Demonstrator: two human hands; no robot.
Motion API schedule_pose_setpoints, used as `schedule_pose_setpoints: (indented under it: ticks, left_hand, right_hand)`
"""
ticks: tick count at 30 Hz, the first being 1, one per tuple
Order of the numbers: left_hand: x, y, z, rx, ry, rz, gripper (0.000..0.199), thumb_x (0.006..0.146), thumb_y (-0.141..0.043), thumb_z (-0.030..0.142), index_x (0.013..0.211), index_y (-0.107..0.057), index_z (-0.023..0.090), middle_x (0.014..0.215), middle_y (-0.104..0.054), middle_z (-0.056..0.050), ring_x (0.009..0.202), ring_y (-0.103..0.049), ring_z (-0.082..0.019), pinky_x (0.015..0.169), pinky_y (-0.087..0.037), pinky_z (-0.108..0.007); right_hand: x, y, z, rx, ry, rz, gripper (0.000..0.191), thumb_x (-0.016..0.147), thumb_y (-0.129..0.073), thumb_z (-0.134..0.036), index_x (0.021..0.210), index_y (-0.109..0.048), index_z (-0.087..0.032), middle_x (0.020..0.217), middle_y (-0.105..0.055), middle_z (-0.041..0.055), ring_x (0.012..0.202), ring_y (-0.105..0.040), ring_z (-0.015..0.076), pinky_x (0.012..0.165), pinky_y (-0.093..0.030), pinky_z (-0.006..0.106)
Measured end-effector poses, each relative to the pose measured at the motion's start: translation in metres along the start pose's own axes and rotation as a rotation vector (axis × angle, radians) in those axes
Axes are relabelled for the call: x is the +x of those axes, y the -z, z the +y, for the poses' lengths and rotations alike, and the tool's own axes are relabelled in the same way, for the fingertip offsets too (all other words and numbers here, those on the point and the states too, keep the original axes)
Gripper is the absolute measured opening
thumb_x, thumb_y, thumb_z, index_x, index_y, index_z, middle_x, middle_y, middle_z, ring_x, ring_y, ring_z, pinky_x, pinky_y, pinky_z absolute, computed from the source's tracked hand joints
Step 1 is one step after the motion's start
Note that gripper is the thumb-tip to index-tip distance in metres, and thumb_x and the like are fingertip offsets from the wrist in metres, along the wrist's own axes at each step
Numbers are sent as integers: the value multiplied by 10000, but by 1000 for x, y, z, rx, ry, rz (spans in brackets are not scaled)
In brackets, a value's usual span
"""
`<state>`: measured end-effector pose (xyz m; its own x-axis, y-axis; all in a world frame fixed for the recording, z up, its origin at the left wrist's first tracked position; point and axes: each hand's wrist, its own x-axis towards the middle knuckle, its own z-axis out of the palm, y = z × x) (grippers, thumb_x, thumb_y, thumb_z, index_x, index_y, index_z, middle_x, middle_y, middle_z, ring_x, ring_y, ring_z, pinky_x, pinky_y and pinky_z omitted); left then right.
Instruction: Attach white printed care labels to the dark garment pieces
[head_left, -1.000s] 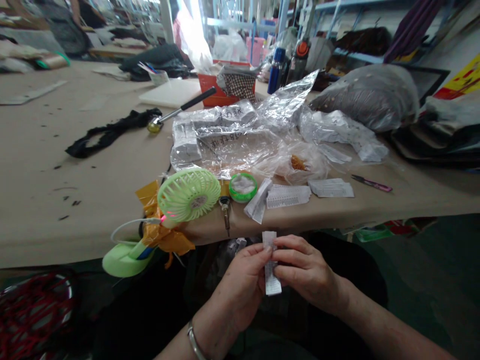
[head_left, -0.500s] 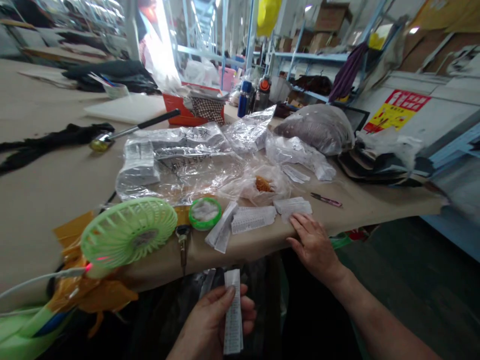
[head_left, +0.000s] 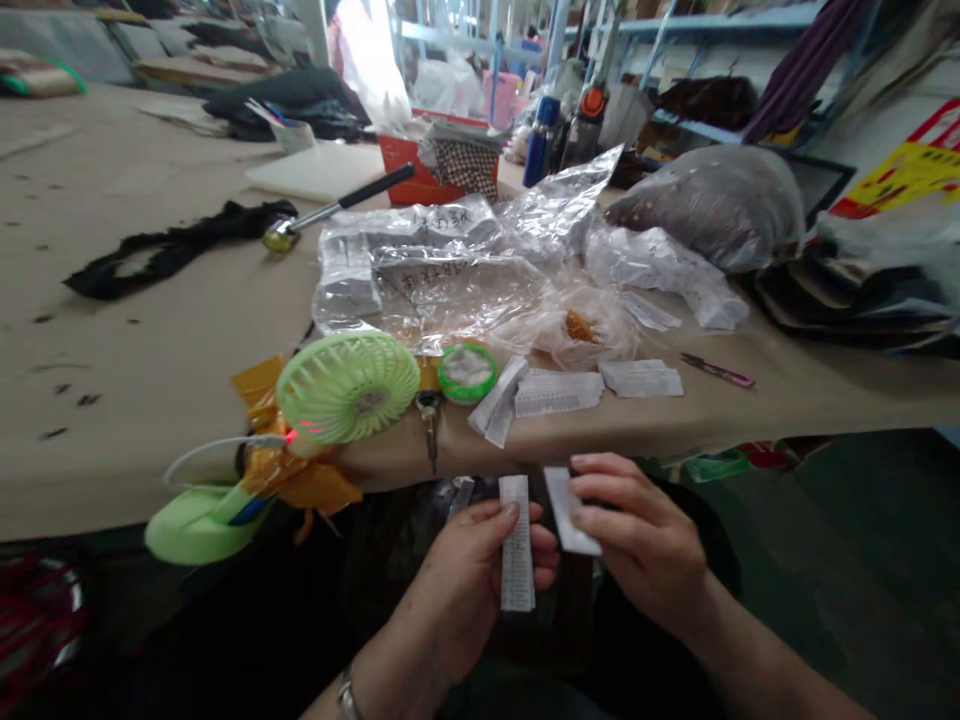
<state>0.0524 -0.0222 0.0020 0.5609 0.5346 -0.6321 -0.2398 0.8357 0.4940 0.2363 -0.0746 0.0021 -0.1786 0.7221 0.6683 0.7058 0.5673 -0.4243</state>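
Observation:
My left hand (head_left: 480, 560) is closed around a narrow stack of printed labels (head_left: 516, 560), with the thumb pressed on top. Close by on the right, my right hand (head_left: 649, 545) pinches a white label (head_left: 571, 515), slightly tilted; its visible side looks blank. Both hands are in front of the table edge, above my lap. On the table before them lie several more label piles: a fanned one (head_left: 496, 405), a middle one (head_left: 559, 392) and a right one (head_left: 642, 379).
A green fan (head_left: 349, 388) is taped at the table edge, beside a screwdriver-like tool (head_left: 429, 430) and a green round tub (head_left: 466, 375). Behind lie clear plastic bags (head_left: 450, 290), a bag with orange bands (head_left: 581, 328) and pink thread snips (head_left: 718, 370).
My right hand has left the right label pile on the table and come beside my left hand, now holding a label. The view has shifted, so the table scene sits further right.

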Motion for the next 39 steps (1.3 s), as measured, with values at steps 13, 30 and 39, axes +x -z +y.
schedule_pose_setpoints:
  ticks: [13,30,39]
  left_hand:
    - [-11,11,1,-232,-79,-13,83,633,-738,123,698,-703,86,626,-669,-44,526,-591,-97,489,-421,-177]
    - [-17,16,-3,-169,-109,-29,150,728,-721,220,782,-670,89,657,-663,-43,548,-594,-99,524,-433,-188]
    - [-33,18,-1,54,32,-166,224,864,-554,347,844,-605,130,642,-643,-41,566,-641,-154,557,-507,-265]
  right_hand:
    - [4,-44,-26,13,222,-194,136,893,-543,-115,891,-670,-165,926,-703,50,1057,-603,196,974,-452,384]
    - [1,-45,-27,172,107,-221,216,851,-612,-177,1067,-618,-165,1003,-692,76,1089,-580,226,952,-471,401]
    - [6,-55,0,1219,-874,-376,421,730,-733,-284,1132,-618,-231,1040,-677,42,894,-659,161,790,-529,272]
